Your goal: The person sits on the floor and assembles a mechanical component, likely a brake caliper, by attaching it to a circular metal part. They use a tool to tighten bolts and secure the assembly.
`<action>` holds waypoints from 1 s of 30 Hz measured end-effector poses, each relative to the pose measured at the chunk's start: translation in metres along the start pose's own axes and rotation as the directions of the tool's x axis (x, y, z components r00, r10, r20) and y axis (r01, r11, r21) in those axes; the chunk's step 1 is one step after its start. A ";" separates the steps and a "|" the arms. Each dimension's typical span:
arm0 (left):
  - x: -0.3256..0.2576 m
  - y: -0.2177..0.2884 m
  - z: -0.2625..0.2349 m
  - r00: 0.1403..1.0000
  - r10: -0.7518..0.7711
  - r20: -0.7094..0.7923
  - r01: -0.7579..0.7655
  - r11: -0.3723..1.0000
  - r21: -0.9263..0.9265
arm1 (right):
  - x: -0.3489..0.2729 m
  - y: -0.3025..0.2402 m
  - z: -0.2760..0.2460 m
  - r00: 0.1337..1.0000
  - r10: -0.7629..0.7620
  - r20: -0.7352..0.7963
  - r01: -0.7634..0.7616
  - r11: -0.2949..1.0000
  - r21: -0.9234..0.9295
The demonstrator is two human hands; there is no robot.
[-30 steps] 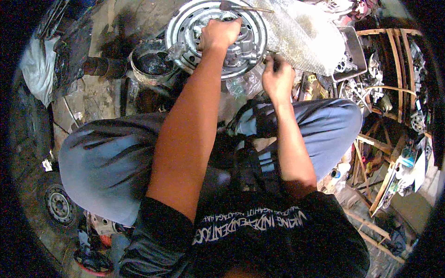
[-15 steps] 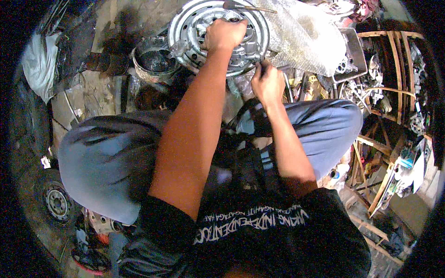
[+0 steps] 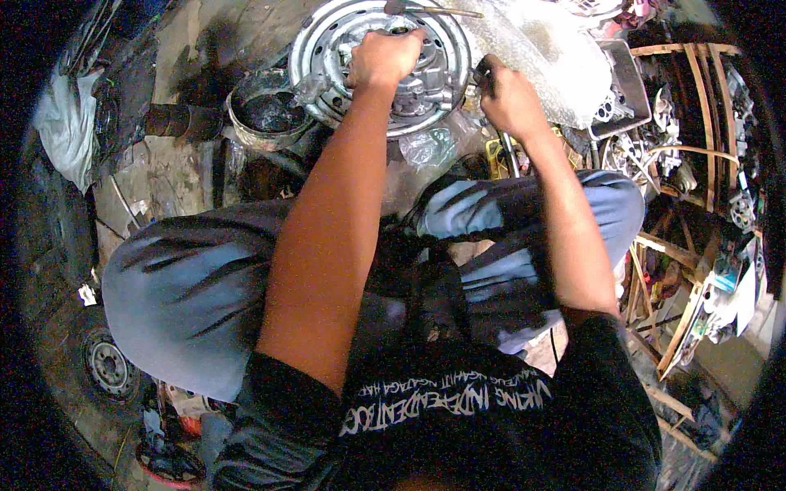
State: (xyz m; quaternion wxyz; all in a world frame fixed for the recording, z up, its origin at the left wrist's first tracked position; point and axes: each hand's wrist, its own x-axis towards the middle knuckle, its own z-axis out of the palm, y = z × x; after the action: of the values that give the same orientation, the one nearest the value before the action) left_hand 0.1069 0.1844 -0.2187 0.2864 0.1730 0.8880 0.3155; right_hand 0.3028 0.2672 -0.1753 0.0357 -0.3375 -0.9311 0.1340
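Observation:
A silvery wheel rim (image 3: 304, 51) lies flat in front of me at the top of the view, and a grey cast-metal part (image 3: 422, 94) rests on it. My left hand (image 3: 386, 59) is curled over the top of this casting and grips it. Just right of the rim, my right hand (image 3: 514, 100) is closed, with a dark end showing at its thumb side. Whatever it holds is mostly hidden. A brush-like tool (image 3: 438, 11) with a thin handle lies across the far side of the rim.
Left of the rim stands a grimy bucket (image 3: 266, 123) with dark contents. Bubble wrap (image 3: 557, 65) spreads out on the right, beside a metal tray (image 3: 629, 106) of parts. A wooden rack (image 3: 700, 123) stands farther right. A small wheel (image 3: 108, 364) is at lower left.
My right hand has moved right and slightly up, away from the rim's near edge. The left hand stays on the casting.

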 end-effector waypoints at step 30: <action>0.019 0.005 -0.007 0.998 0.015 0.067 -0.014 1.000 -0.005 | 0.026 0.027 0.021 0.903 -0.410 0.128 0.416 0.909 -0.026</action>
State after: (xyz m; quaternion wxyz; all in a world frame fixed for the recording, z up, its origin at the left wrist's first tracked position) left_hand 0.0881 0.1943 -0.2189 0.3139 0.1892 0.8760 0.3135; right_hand 0.2968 0.2989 -0.2040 -0.0014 -0.1248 -0.9850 0.1189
